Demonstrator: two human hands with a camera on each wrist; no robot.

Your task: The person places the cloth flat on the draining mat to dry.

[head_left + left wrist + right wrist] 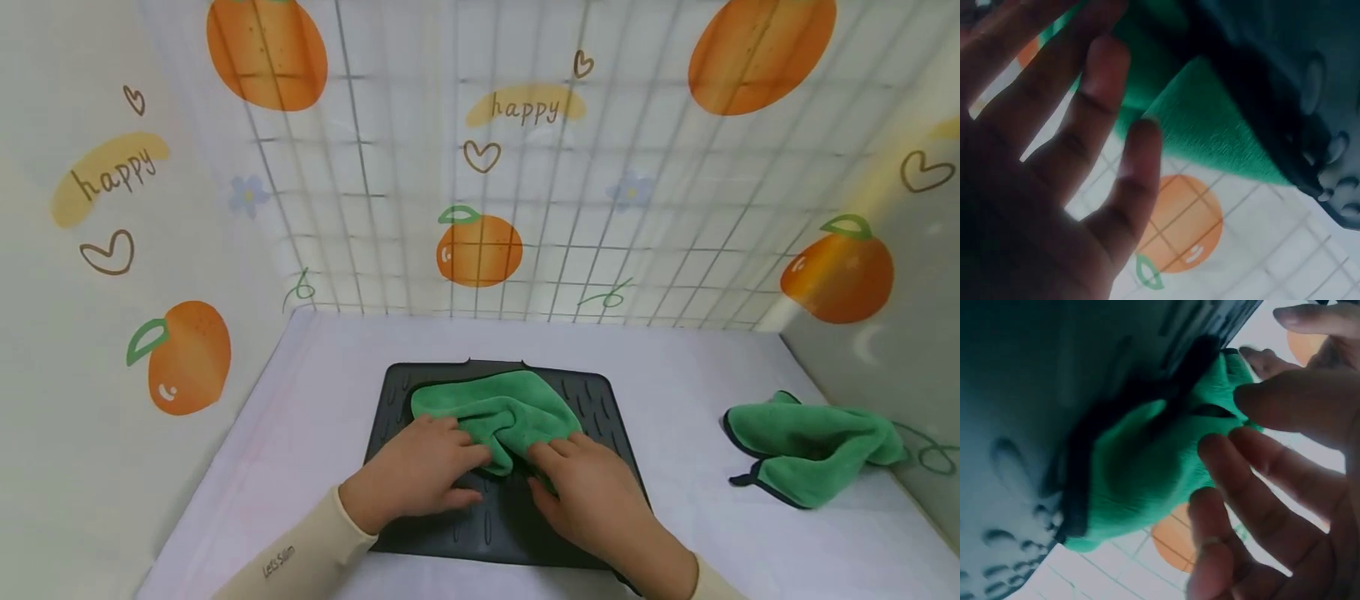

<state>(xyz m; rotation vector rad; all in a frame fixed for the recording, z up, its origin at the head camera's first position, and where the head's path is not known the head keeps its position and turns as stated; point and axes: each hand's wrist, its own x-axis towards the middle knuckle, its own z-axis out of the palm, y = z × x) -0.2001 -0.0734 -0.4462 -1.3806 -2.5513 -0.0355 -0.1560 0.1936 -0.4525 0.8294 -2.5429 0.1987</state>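
A green cloth (525,396) with dark edging lies rumpled on a dark grey mat (487,529), its near middle raised in folds. On its left part rest the fingertips of my left hand (420,467), thumb apart over the mat. My right hand (600,492) touches the cloth's near right side with its fingers, thumb apart. The left wrist view has the left hand (1079,156) with fingers extended and spread against the cloth (1210,125). In the right wrist view, the fingers of the right hand (1291,487) are loosely bent beside the cloth (1154,462).
A second green cloth (825,442) with dark trim lies folded on the white tabletop (690,417) at the right. Behind the table stands a white grid rack (405,167) covered by a sheet printed with oranges. Similar printed sheets (67,333) hang at the sides.
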